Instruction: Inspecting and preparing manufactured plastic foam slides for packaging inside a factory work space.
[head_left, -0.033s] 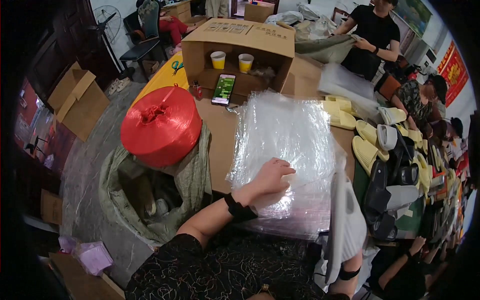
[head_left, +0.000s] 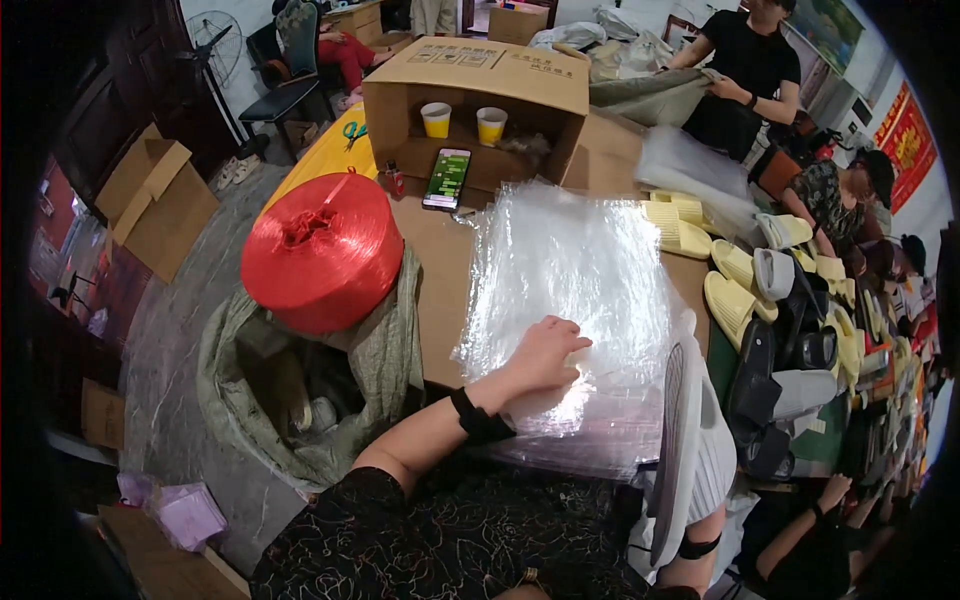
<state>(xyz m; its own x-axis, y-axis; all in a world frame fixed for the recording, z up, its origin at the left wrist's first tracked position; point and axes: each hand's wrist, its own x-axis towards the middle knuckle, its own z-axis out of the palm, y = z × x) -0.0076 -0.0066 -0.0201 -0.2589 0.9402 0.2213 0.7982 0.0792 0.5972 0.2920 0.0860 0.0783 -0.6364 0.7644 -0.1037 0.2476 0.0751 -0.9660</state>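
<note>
Desk (head_left: pixel 440 270): a brown desk runs from near to far, crowded on its right side.
Cardboard box (head_left: pixel 480 90): lies open on its side at the far end, with two yellow cups (head_left: pixel 436 120) inside and a phone (head_left: pixel 447 178) in front of it.
Stack of clear plastic bags (head_left: pixel 570 290): fills the middle of the desk and overhangs its near edge; by the look of it light, limp and slippery, the sheets apt to slide or cling together, so best pinched at a free corner or edge.
Red twine spool (head_left: pixel 322 252): stands left of the stack, on the rim of a green sack (head_left: pixel 235 400).
Slippers (head_left: pixel 730 290): yellow, grey and dark pairs are heaped along the right.
White slotted panel (head_left: pixel 690 450): stands at the near right.
Left hand (head_left: pixel 545 352): fingers spread, palm flat on the near part of the stack, holding nothing.
Right hand: hidden behind the panel, so its state cannot be told.
Other people: one in black handles grey cloth at far right; others work along the right edge.
</note>
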